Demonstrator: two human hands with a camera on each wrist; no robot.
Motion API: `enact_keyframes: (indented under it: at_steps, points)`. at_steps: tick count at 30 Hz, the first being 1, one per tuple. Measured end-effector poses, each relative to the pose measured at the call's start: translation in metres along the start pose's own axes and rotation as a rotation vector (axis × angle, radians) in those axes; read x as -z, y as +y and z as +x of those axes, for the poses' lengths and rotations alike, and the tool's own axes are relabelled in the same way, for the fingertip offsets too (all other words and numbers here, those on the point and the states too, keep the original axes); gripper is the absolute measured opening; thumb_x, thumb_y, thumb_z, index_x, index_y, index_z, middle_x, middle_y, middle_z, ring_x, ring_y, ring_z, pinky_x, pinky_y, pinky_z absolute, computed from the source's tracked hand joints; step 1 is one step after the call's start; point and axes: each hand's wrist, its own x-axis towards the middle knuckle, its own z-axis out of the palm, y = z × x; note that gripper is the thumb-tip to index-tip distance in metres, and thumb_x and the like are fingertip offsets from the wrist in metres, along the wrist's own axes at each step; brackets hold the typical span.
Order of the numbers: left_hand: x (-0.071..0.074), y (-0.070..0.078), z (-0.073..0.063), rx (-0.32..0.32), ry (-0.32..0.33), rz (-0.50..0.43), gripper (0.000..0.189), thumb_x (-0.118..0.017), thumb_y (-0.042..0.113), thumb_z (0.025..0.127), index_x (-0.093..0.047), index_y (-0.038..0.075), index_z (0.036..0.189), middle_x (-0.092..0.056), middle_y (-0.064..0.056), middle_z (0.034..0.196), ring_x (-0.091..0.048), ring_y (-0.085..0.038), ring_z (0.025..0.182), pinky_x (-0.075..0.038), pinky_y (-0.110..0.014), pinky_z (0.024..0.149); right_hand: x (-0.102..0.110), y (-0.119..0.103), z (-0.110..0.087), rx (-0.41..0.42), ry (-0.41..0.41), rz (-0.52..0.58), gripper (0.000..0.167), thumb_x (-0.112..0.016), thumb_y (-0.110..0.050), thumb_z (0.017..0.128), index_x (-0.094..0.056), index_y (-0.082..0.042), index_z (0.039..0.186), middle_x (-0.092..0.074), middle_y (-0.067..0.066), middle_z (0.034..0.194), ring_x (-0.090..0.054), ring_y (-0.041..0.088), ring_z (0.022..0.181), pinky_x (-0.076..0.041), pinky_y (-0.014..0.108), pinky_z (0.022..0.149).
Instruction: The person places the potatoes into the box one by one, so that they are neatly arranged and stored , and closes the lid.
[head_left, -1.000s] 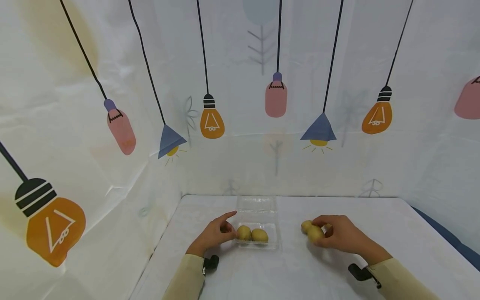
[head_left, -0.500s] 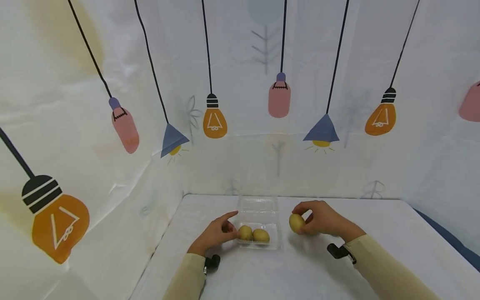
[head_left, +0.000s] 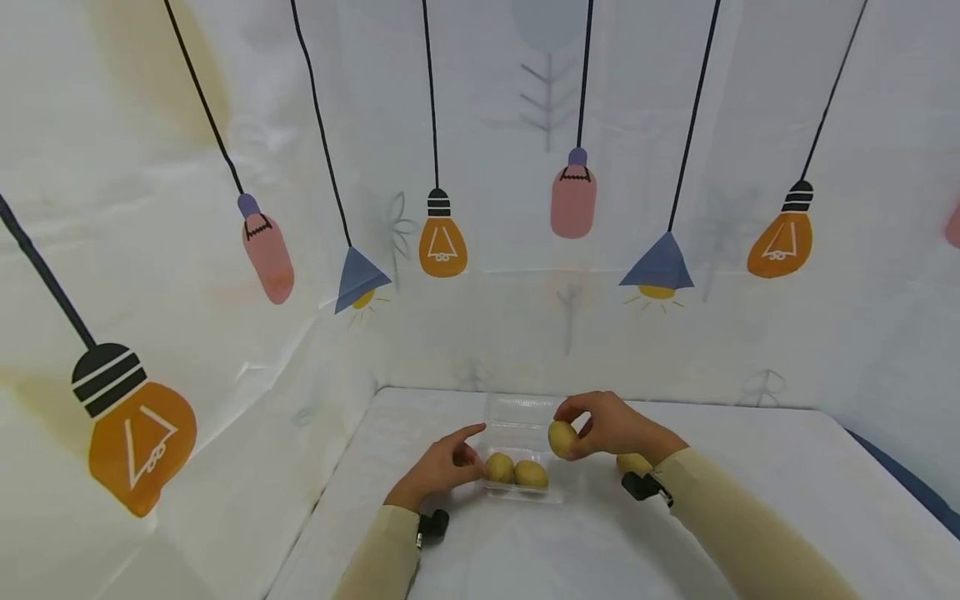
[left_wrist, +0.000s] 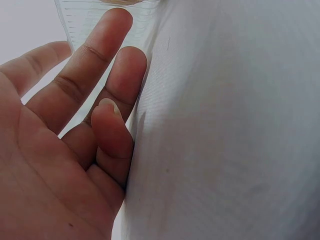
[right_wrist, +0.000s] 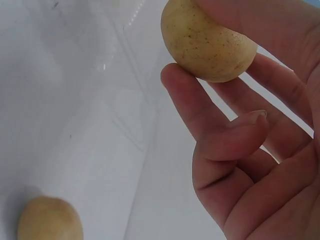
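My right hand (head_left: 611, 425) pinches a small yellow potato (right_wrist: 210, 42) between thumb and fingers, held above the right side of a clear plastic clamshell box (head_left: 522, 496). Two more potatoes (head_left: 531, 474) lie side by side in the near half of that box, whose lid (head_left: 521, 410) is folded back away from me. At the box's left edge, my left hand (head_left: 442, 471) rests with its fingertips right at the plastic. In the left wrist view, its fingers (left_wrist: 75, 87) are loosely bent, with nothing between them.
Another potato (head_left: 632, 463) sits on the white table (head_left: 517, 558), partly behind the right wrist. White sheeting (head_left: 495, 333) printed with lamps stands behind the table and along its left. Each wrist wears a small black camera (head_left: 433, 525).
The right hand has picked a potato up off the table on the right and carried it left to the box. The left hand stays at the box's edge. The head view has turned slightly left.
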Motion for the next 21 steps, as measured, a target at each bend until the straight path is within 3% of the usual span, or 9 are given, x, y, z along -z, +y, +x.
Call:
enact_keyframes:
  at_steps: [7, 21]
  points:
    - [-0.001, 0.001, -0.001, -0.011, 0.006, -0.03, 0.081, -0.082, 0.035, 0.094, -0.044, 0.01, 0.161, -0.07, 0.004, 0.098, -0.065, -0.013, 0.091, -0.052, -0.03, 0.084, -0.011, -0.01, 0.023, 0.0, -0.036, 0.017, 0.054, -0.097, -0.014, 0.076, -0.072, -0.02, 0.123, -0.07, -0.001, 0.116, -0.073, 0.02, 0.088, -0.06, 0.038, 0.076]
    - [-0.002, 0.002, 0.0, 0.032, 0.012, -0.003, 0.079, -0.083, 0.034, 0.093, -0.047, 0.014, 0.161, -0.07, 0.006, 0.097, -0.065, -0.01, 0.089, -0.053, -0.029, 0.083, -0.04, -0.024, 0.057, 0.044, -0.108, 0.03, 0.053, -0.09, 0.004, 0.078, -0.072, -0.017, 0.123, -0.069, 0.0, 0.117, -0.073, 0.02, 0.09, -0.06, 0.036, 0.076]
